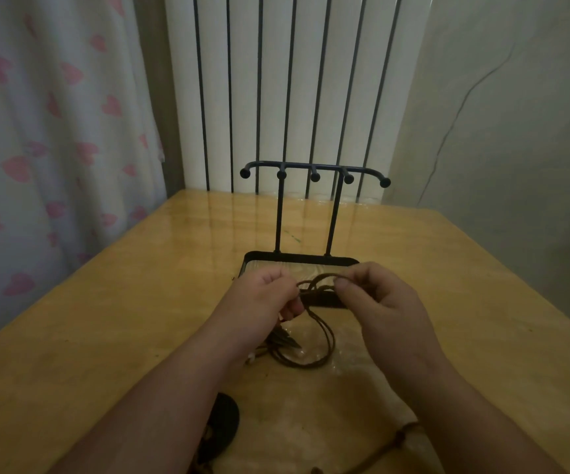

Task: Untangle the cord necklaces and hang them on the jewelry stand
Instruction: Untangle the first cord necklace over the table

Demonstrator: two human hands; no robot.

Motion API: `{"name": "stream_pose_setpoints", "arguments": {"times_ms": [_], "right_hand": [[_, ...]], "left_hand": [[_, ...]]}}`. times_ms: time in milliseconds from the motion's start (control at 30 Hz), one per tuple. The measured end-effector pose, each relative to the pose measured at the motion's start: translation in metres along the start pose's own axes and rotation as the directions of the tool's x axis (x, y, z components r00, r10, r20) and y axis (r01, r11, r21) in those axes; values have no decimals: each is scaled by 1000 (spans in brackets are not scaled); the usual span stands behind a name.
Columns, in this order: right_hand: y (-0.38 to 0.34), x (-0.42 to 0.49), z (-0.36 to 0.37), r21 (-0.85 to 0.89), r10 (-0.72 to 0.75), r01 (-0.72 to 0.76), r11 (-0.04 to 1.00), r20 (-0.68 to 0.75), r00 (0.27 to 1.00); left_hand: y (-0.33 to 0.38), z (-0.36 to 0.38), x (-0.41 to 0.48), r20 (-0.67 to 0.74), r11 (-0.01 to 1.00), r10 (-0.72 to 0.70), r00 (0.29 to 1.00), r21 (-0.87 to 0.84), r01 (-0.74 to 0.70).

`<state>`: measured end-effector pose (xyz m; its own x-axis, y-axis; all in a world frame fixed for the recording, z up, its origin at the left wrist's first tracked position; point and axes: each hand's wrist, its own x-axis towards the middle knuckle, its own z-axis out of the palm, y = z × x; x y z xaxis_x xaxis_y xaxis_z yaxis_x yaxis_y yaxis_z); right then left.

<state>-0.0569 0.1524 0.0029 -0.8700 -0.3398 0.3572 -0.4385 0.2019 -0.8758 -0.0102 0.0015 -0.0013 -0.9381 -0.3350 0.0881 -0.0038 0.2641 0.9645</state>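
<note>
**A:** Start on the left. What is that hand doing?

**B:** The left hand [263, 295] is curled, its fingertips pinching a strand of the brown cords [316, 336]. Just under it a few dark, pointed pendants [285, 340] dangle toward the tabletop [106, 319].

**A:** And between the hands?

**B:** A short arch of cord runs from one hand to the other. Below it the rest falls in several loops, bunched on the tabletop just nearer the person than the hands. I cannot tell how many necklaces are in that bunch.

**A:** The right side?

**B:** The right hand [379, 302] pinches the other end of the arch between thumb and forefinger, with the remaining fingers folded in. The two hands are near each other and about level.

**A:** Where is the stand?

**B:** The stand [314, 171] is straight beyond the hands, upright, with its tray base partly hidden behind the knuckles. All five knobbed pegs are bare.

**A:** So which step is this?

**B:** The untangling, I'd judge, since nothing is hung yet. The next move probably calls for easing the hands apart to see which strand slides. A pendant would then go back through its loop rather than being tugged, because a hard pull could tighten the snarl. Only then would a freed loop go up over a peg.

**A:** Anything closer in?

**B:** A dark disc [223, 419] lies under the left forearm. A knotted cord [391, 446] lies under the right.
</note>
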Motion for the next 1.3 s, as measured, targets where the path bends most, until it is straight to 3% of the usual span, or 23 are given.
{"name": "stream_pose_setpoints", "arguments": {"times_ms": [133,333,533,700,800,900,967,1033,1100,1200,1300], "right_hand": [[-5,-2,0,284,130,-164,945,133,982],[-6,-2,0,358,123,-164,919,137,983],[3,0,4,179,47,-51,983,29,998],[3,0,7,99,19,-25,995,58,998],[5,2,4,255,113,-129,958,76,991],[6,6,-2,522,234,-258,813,112,966],[5,7,-5,576,210,-260,775,153,966],[6,6,-7,547,165,-242,801,187,968],[7,4,-6,410,141,-200,890,169,976],[8,4,-3,102,110,-106,989,-33,993],[11,6,-1,19,209,-208,978,-96,973]], "left_hand": [[-1,2,0,8,999,-37,999,41,37],[0,0,0,10,998,-25,1000,55,24],[-3,3,0,-1,1000,14,1000,-21,-14],[-7,3,2,54,999,20,998,-37,-18],[-9,3,3,10,998,-16,1000,-55,17],[-11,1,5,-56,986,-87,995,-150,78],[-12,-1,8,-93,975,-117,989,-202,97],[-14,-2,10,-110,964,-129,986,-245,99],[-15,-2,12,-124,957,-121,985,-277,83],[-15,-3,12,-96,907,-126,987,-414,76],[-9,-4,9,9,798,-169,986,-586,142]]}}
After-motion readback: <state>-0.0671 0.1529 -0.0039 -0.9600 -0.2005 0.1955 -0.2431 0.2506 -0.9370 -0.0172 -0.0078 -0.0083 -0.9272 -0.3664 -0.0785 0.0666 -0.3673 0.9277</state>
